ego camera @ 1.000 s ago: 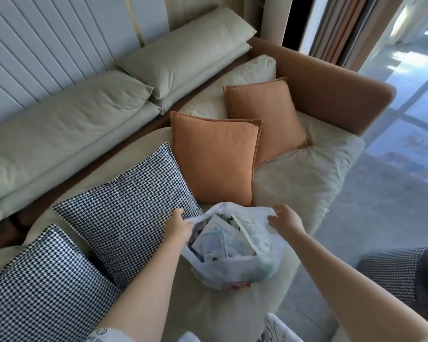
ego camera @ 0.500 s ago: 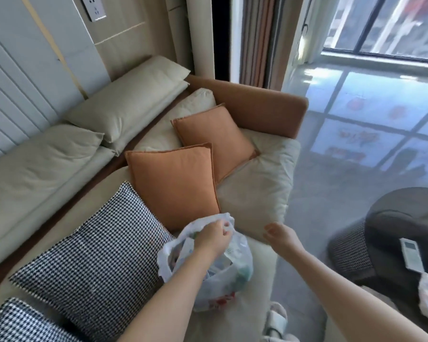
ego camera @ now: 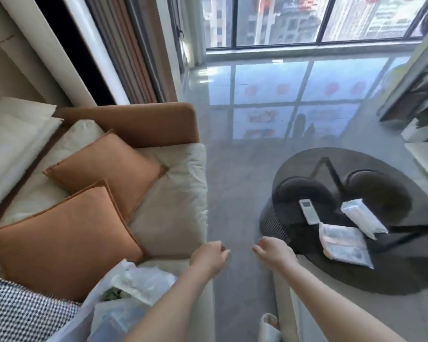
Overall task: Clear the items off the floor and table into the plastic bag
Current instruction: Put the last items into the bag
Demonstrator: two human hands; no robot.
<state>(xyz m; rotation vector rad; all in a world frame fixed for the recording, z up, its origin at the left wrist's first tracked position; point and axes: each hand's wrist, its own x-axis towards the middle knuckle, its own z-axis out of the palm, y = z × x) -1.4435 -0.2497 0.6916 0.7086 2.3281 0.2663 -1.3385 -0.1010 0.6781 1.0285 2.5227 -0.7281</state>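
Sofa (ego camera: 173, 218) w/ cream seat, rust frame. On it: 2 orange cushions (ego camera: 104, 166) overlapping, plus houndstooth cushion (ego camera: 22, 314) at bottom left. Curtains (ego camera: 134, 50) behind sofa. Big window (ego camera: 307, 18) at back, reflected in glossy grey floor (ego camera: 235, 193). Dark round rug (ego camera: 405, 275) at right.

Both forearms are bare from the bottom edge of the view up to the wrists, with no sleeve, watch, ring or band showing on either. The left hand (ego camera: 209, 259) and the right hand (ego camera: 273, 253) are bare too, without gloves. At about six o'clock, low between the two arms, sits a pale, whitish slipper (ego camera: 269, 328) with a rounded toe, and beside it toward five o'clock runs a strip of light, cream-coloured cloth that looks like a trouser leg (ego camera: 288, 304).
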